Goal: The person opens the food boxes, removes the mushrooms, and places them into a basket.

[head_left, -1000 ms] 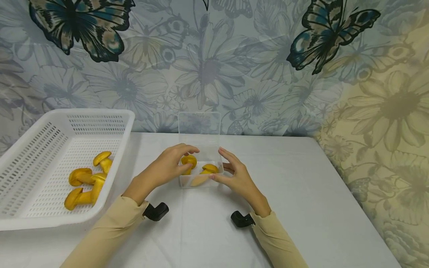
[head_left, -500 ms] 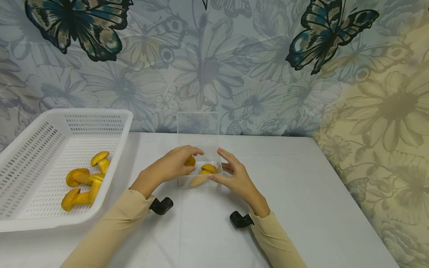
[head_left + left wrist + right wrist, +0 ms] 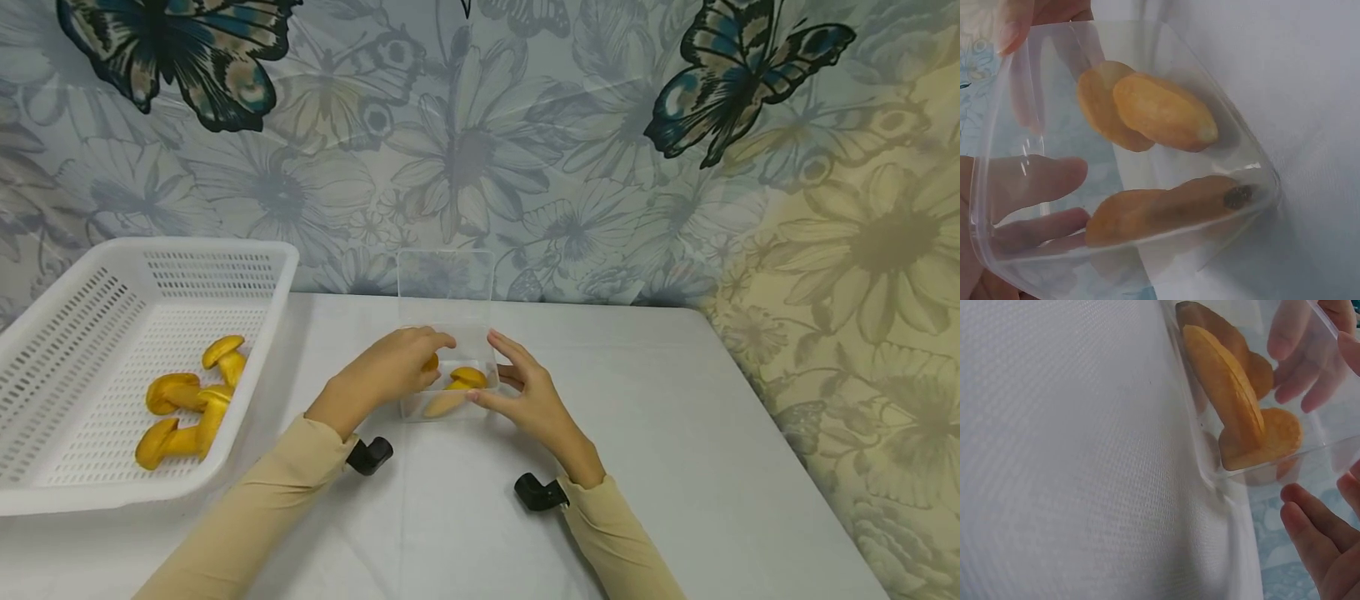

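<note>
A small clear plastic box [image 3: 483, 410] stands mid-table, its lid [image 3: 446, 287] upright behind it. Two yellow toy mushrooms are inside. One [image 3: 467, 377] lies along the front wall. My left hand [image 3: 390, 371] arches over the box's left side, fingers curled about the other mushroom [image 3: 432, 363], which is mostly hidden. The left wrist view shows both mushrooms [image 3: 1163, 112] through the wall, with fingers [image 3: 1035, 181] beside them. My right hand [image 3: 517, 392] rests against the box's right side with straight fingers [image 3: 1310, 531], holding nothing.
A white perforated basket [image 3: 90, 496] sits at the left with several more yellow mushrooms [image 3: 180, 393]. The white table [image 3: 675, 433] ends against a flowered wall behind and to the right. Black wrist cameras [image 3: 370, 456] hang under both sleeves.
My left hand has moved right and down, lowering its mushroom into the box until my fingers cover it. The right hand has stayed at the box's side.
</note>
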{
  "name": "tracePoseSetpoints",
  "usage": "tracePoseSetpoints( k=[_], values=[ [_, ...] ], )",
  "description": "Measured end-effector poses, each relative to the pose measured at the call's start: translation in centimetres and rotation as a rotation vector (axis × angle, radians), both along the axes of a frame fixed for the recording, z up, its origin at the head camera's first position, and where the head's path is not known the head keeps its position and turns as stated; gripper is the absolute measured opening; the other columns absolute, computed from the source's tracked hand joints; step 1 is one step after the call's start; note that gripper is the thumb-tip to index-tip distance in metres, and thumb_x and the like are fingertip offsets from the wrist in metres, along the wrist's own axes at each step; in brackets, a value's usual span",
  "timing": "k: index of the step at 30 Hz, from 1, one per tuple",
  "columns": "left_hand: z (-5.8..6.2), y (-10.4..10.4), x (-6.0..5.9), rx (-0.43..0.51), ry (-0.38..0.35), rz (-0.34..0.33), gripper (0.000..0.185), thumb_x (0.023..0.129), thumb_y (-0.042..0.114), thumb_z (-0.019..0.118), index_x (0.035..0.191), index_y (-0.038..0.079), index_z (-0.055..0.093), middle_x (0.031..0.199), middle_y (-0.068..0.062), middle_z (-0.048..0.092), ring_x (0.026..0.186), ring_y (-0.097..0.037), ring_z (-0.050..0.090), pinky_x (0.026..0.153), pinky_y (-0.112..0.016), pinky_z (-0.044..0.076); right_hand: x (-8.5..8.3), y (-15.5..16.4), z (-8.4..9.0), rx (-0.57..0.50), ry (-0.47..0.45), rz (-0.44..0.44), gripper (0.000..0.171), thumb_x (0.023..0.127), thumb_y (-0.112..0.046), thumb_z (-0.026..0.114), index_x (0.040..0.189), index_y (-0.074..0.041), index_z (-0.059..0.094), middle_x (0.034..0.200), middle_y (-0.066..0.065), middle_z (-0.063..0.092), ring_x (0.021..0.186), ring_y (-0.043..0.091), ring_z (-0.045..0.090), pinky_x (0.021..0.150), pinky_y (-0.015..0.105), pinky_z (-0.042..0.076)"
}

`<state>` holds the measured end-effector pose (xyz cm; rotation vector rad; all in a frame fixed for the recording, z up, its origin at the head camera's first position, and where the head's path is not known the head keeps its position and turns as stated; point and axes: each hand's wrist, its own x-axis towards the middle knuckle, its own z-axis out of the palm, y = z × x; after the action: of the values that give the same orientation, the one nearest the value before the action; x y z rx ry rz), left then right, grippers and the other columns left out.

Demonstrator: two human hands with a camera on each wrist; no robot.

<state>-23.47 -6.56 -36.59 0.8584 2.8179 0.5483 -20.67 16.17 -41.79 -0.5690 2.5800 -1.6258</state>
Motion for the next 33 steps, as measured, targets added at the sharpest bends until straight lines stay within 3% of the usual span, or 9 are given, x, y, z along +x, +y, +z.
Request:
tracePoseSetpoints(
  k=[4,10,16,21,28,33],
  values=[
    [0.1,-0.1,0.1,0.035,-0.010,-0.017,0.043,0.092,0.008,0.068,0.135,0.010,0.059,0.112,-0.008,0.069,0.100,-0.020,0.063,0.090,-0.036,0.054,-0.1,0.0,0.0,0.007,0.000,0.000,0.085,0.084,-0.023,0.081,0.154,-0.026,0.035,0.160,0.002,0.033,0.124,0.036,0.060,0.110,0.046,0.047],
    [0.1,-0.6,0.4,0.161,-0.059,-0.059,0.045,0.092,0.002,0.067,0.135,0.012,0.059,0.127,-0.009,0.065,0.118,-0.026,0.057,0.101,-0.043,0.050,-0.2,0.1,-0.1,0.003,0.005,0.012,0.086,0.084,-0.024,0.081,0.155,-0.025,0.034,0.161,0.004,0.032,0.124,0.037,0.060,0.110,0.047,0.047],
    [0.2,-0.6,0.5,0.264,-0.090,-0.132,0.047,0.089,-0.005,0.068,0.132,0.008,0.060,0.131,-0.008,0.063,0.117,-0.027,0.060,0.100,-0.042,0.053,-0.2,0.2,-0.1,-0.005,-0.004,0.012,0.085,0.084,-0.023,0.081,0.155,-0.024,0.034,0.162,0.003,0.030,0.125,0.037,0.059,0.111,0.048,0.045],
    [0.1,-0.1,0.4,0.228,-0.116,-0.100,0.041,0.090,-0.005,0.065,0.130,0.005,0.062,0.127,-0.012,0.065,0.113,-0.025,0.063,0.098,-0.039,0.054,-0.2,0.2,-0.3,-0.016,-0.006,0.017,0.085,0.084,-0.022,0.081,0.155,-0.023,0.034,0.162,0.006,0.030,0.124,0.037,0.059,0.111,0.048,0.046],
    [0.1,0.3,0.3,0.253,-0.154,-0.076,0.037,0.090,-0.002,0.067,0.127,0.004,0.064,0.120,-0.014,0.069,0.110,-0.026,0.065,0.094,-0.037,0.057,-0.4,0.1,-0.5,-0.026,0.006,0.022,0.084,0.083,-0.021,0.081,0.154,-0.022,0.035,0.162,0.008,0.030,0.124,0.038,0.060,0.110,0.047,0.046],
    [0.3,0.6,0.4,0.187,-0.156,-0.041,0.032,0.089,0.001,0.070,0.121,0.003,0.067,0.114,-0.010,0.072,0.101,-0.020,0.067,0.091,-0.034,0.057,-0.3,0.1,-0.4,-0.028,0.014,0.025,0.085,0.083,-0.020,0.081,0.154,-0.021,0.035,0.162,0.004,0.031,0.125,0.038,0.059,0.109,0.045,0.048]
  ],
)
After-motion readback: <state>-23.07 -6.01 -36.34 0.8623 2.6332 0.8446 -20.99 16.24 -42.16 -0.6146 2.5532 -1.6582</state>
